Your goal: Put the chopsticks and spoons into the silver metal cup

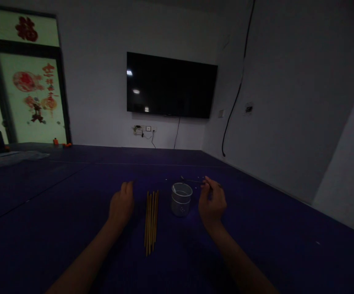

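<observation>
My right hand (213,201) pinches the thin handle of a small spoon (192,181). The spoon lies roughly level, its head above the far rim of a grey metal-looking cup (180,207). Something pale shows at the cup's inner left edge, too dim to name. My left hand (122,204) is closed, fingers curled down, to the left of several wooden chopsticks (151,222). A faint dark tip seems to stick out past its fingers, but what it is I cannot make out. The chopsticks lie side by side between my left hand and the cup, pointing away from me.
Everything rests on a wide dark blue-purple surface (72,196) with seams. Small white specks lie beyond the cup. Clear plastic sheeting (11,158) and orange objects (63,143) are at the far left. A television (171,85) hangs above sockets; a cable (236,96) runs down the right wall.
</observation>
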`<state>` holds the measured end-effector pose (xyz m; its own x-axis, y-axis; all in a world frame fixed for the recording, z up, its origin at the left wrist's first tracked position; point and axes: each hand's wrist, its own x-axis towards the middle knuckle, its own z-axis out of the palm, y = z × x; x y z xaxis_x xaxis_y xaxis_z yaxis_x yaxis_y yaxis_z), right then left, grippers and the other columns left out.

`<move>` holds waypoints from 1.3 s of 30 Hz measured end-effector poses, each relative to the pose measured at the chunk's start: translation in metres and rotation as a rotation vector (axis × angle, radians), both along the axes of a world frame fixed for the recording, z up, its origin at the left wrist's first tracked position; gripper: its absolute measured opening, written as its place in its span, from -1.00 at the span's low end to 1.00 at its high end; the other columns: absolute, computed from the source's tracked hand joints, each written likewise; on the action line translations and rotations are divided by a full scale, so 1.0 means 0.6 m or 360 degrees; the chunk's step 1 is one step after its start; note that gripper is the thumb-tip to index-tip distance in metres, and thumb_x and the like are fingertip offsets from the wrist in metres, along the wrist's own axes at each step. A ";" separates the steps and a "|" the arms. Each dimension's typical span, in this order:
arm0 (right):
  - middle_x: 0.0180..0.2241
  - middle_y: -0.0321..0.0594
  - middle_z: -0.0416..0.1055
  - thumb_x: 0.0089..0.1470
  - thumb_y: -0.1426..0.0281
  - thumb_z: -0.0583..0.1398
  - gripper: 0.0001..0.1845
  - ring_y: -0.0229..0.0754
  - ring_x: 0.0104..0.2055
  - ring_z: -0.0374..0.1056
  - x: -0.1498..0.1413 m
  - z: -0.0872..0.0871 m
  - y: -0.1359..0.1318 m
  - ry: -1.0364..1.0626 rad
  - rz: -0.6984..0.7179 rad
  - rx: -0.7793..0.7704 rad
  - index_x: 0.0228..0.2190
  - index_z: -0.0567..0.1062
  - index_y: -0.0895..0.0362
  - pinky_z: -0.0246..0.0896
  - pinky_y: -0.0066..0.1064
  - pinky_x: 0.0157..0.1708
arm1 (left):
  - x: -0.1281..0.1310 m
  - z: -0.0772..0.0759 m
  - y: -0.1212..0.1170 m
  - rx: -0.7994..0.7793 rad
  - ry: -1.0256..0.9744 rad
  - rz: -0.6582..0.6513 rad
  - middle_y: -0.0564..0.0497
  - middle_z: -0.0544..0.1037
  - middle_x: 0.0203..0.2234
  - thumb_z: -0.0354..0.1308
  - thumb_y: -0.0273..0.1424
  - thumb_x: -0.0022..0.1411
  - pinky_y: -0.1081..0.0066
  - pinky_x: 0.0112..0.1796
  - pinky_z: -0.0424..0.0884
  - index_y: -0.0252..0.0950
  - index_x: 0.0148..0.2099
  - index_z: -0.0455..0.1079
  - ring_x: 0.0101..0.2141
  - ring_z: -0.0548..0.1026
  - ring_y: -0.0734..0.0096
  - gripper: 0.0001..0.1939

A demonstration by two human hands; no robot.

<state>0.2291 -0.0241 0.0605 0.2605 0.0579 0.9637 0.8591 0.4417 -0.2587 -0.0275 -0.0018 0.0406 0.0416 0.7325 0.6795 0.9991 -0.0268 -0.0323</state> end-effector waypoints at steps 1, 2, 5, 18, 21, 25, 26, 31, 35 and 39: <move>-0.36 -0.13 0.43 0.17 0.38 -0.06 -0.71 -0.20 -0.32 0.36 0.000 0.000 0.001 -0.0025 -0.0002 0.0003 -0.22 0.41 0.16 0.28 -0.31 -0.28 | 0.009 -0.006 -0.002 0.0085 0.0062 -0.0140 -0.14 0.41 -0.26 -0.27 -0.61 0.20 0.36 -0.38 0.36 -0.36 0.03 0.22 -0.39 0.46 0.34 -0.60; -0.37 -0.13 0.42 0.17 0.40 -0.07 -0.71 -0.20 -0.32 0.36 0.001 -0.001 0.002 -0.0044 0.0008 0.0003 -0.22 0.41 0.16 0.27 -0.32 -0.28 | 0.018 -0.013 -0.003 0.0157 0.0122 -0.0289 -0.13 0.42 -0.25 -0.24 -0.60 0.20 0.35 -0.36 0.36 -0.34 0.03 0.22 -0.36 0.44 0.33 -0.60; -0.38 -0.15 0.41 0.17 0.41 -0.07 -0.70 -0.20 -0.31 0.35 0.000 -0.006 0.006 -0.0092 0.0065 -0.0055 -0.20 0.41 0.16 0.26 -0.33 -0.28 | 0.039 -0.037 -0.007 0.0299 0.0242 -0.0658 -0.13 0.43 -0.24 -0.17 -0.57 0.21 0.34 -0.32 0.34 -0.31 0.06 0.22 -0.31 0.41 0.31 -0.62; -0.26 -0.14 0.44 0.14 0.49 -0.08 -0.65 -0.18 -0.19 0.34 0.001 -0.049 0.040 -0.0470 0.0254 -0.0472 -0.16 0.43 0.15 0.24 -0.29 -0.16 | 0.042 -0.057 0.000 0.0412 0.0215 -0.1281 -0.16 0.45 -0.23 -0.18 -0.54 0.24 0.30 -0.26 0.37 -0.36 0.10 0.17 -0.23 0.39 0.29 -0.61; -0.31 -0.13 0.45 0.12 0.51 -0.06 -0.67 -0.17 -0.25 0.34 0.003 -0.052 0.041 -0.0540 0.0172 -0.0449 -0.20 0.46 0.17 0.25 -0.29 -0.21 | 0.043 -0.054 0.000 0.0485 0.0238 -0.1325 -0.16 0.46 -0.23 -0.19 -0.53 0.25 0.29 -0.26 0.38 -0.37 0.10 0.18 -0.22 0.39 0.29 -0.62; -0.21 -0.11 0.43 0.10 0.53 -0.02 -0.67 -0.15 -0.18 0.31 0.001 -0.052 0.038 -0.0551 0.0080 -0.0347 -0.21 0.47 0.13 0.25 -0.30 -0.22 | 0.042 -0.051 -0.001 0.0512 0.0238 -0.1364 -0.17 0.45 -0.22 -0.19 -0.53 0.25 0.28 -0.24 0.37 -0.37 0.10 0.18 -0.21 0.40 0.29 -0.62; -0.15 -0.10 0.40 0.09 0.54 -0.02 -0.67 -0.14 -0.14 0.30 0.001 -0.052 0.037 -0.0538 0.0052 -0.0306 -0.20 0.47 0.12 0.24 -0.29 -0.20 | 0.041 -0.051 -0.001 0.0508 0.0229 -0.1364 -0.17 0.46 -0.22 -0.18 -0.53 0.25 0.28 -0.23 0.37 -0.36 0.11 0.18 -0.21 0.40 0.29 -0.62; 0.07 -0.13 0.21 0.08 0.53 0.02 -0.65 -0.12 -0.04 0.25 -0.004 -0.047 0.031 -0.0518 -0.0083 -0.0158 -0.14 0.44 0.03 0.22 -0.22 -0.13 | 0.041 -0.054 0.001 0.0518 0.0197 -0.1354 -0.16 0.47 -0.24 -0.17 -0.52 0.26 0.28 -0.23 0.38 -0.35 0.08 0.21 -0.21 0.41 0.30 -0.64; 0.08 -0.15 0.20 0.07 0.54 0.05 -0.62 -0.13 -0.03 0.25 -0.011 -0.044 0.024 -0.0601 -0.0136 -0.0105 -0.10 0.42 -0.01 0.20 -0.23 -0.13 | 0.042 -0.058 0.004 0.0536 0.0174 -0.1358 -0.15 0.47 -0.28 -0.16 -0.51 0.26 0.30 -0.24 0.39 -0.38 -0.02 0.28 -0.23 0.42 0.31 -0.70; 0.06 -0.13 0.23 0.06 0.56 0.06 -0.62 -0.12 0.01 0.22 -0.017 -0.045 0.015 -0.0709 -0.0144 -0.0051 -0.11 0.42 0.01 0.15 -0.25 -0.10 | 0.042 -0.060 0.005 0.0584 0.0138 -0.1350 -0.13 0.48 -0.32 -0.15 -0.50 0.26 0.33 -0.26 0.41 -0.37 -0.11 0.32 -0.26 0.43 0.34 -0.74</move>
<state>0.2188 -0.0149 0.0337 -0.1738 0.0855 0.9811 0.9245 0.3573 0.1327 -0.0023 0.0012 0.0048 0.5269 0.1734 0.8321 0.6435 -0.7210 -0.2572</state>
